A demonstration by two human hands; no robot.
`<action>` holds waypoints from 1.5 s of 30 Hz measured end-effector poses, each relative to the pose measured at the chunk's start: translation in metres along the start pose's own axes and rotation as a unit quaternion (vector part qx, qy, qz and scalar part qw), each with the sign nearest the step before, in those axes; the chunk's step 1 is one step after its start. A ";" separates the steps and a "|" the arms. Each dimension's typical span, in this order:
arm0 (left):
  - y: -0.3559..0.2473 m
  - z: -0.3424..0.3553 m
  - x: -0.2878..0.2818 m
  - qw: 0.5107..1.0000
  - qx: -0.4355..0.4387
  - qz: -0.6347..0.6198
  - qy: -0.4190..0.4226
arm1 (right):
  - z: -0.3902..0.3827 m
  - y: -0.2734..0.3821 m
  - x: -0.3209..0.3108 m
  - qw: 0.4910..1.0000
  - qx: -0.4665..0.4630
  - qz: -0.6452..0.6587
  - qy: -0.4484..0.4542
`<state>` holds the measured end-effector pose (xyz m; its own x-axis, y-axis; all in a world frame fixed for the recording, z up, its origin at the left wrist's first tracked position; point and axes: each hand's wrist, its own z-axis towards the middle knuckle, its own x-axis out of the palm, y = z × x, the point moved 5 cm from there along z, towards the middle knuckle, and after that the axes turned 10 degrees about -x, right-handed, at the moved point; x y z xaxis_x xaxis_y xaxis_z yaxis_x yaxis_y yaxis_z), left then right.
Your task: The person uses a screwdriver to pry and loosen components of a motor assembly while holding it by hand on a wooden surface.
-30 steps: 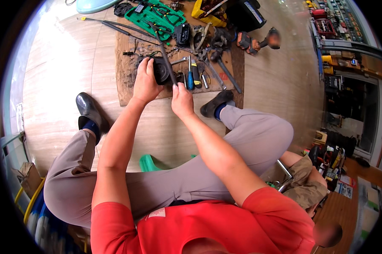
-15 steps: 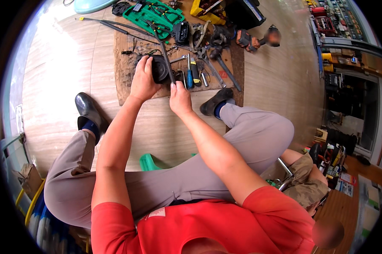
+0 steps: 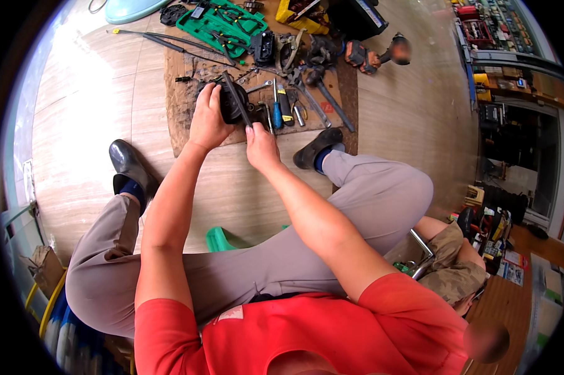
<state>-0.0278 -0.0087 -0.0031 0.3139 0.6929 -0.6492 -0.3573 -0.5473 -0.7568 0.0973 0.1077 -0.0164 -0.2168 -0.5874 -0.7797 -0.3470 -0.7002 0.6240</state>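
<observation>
My left hand [image 3: 211,120] is closed around the near left side of a black round part [image 3: 229,110], fingers over its rim. The part has a circular, dish-like face and stands tilted at the near edge of the stained board [image 3: 182,128]. Between thumb and fingers, my right hand [image 3: 262,147] grips the near end of a long dark flat bar [image 3: 237,99]. That bar slants across the face of the round part; whether it touches cannot be made out. Right of it lie a blue-handled screwdriver [image 3: 277,112], a yellow-and-black utility knife [image 3: 286,107] and a wrench [image 3: 261,86].
Behind my hands are an open green tool case [image 3: 222,26], a yellow box [image 3: 302,17] and a black case [image 3: 357,19]. A hammer [image 3: 329,99] and an orange cordless power tool [image 3: 362,57] lie to the right. Another person's camouflage-clad leg [image 3: 452,261] is at lower right.
The bar's far end has swung left and nearer, from beside the round part to across its face. My right hand has moved slightly left; my left hand keeps its hold.
</observation>
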 end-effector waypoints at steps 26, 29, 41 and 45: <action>-0.005 -0.002 0.004 0.999 -0.032 0.024 -0.026 | 0.003 0.006 -0.008 0.997 -0.032 0.037 -0.055; -0.001 -0.006 0.004 0.998 -0.036 0.033 -0.030 | 0.005 -0.001 -0.007 0.998 0.007 0.065 -0.013; 0.015 0.006 -0.003 0.995 -0.049 -0.073 0.056 | 0.061 -0.044 0.001 0.962 0.102 0.245 -0.063; 0.022 0.003 -0.007 0.994 -0.045 -0.083 0.062 | 0.063 -0.011 -0.008 0.984 0.058 0.143 -0.086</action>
<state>-0.0405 -0.0236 -0.0151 0.4700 0.7165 -0.5155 -0.2138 -0.4742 -0.8540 0.0454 0.1461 -0.0202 -0.4683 -0.6700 -0.5760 -0.3491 -0.4586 0.8172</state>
